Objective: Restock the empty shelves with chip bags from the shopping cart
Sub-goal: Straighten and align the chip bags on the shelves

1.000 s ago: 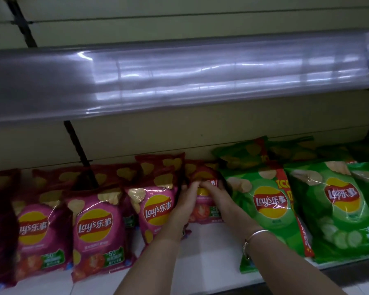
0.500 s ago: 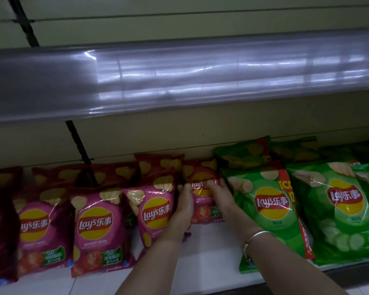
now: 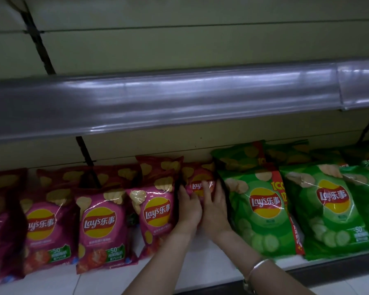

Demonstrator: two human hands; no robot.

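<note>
A pink chip bag [image 3: 197,177] stands upright on the lower shelf [image 3: 200,271], in the gap between the pink row and the green row. My left hand [image 3: 188,209] grips its left edge. My right hand [image 3: 215,209], with a silver bracelet on the wrist, holds its right edge with the thumb across the logo. The hands nearly touch and hide the bag's lower half. The shopping cart is out of view.
Several pink bags [image 3: 102,228] fill the shelf to the left, and several green bags [image 3: 264,211] fill it to the right. The upper shelf's shiny front rail [image 3: 179,99] overhangs just above. A black shelf bracket [image 3: 87,162] stands behind the pink bags.
My hands have drawn closer together on the pink bag and slid lower on it, settling it further back in the gap. The neighbouring bags have not moved.
</note>
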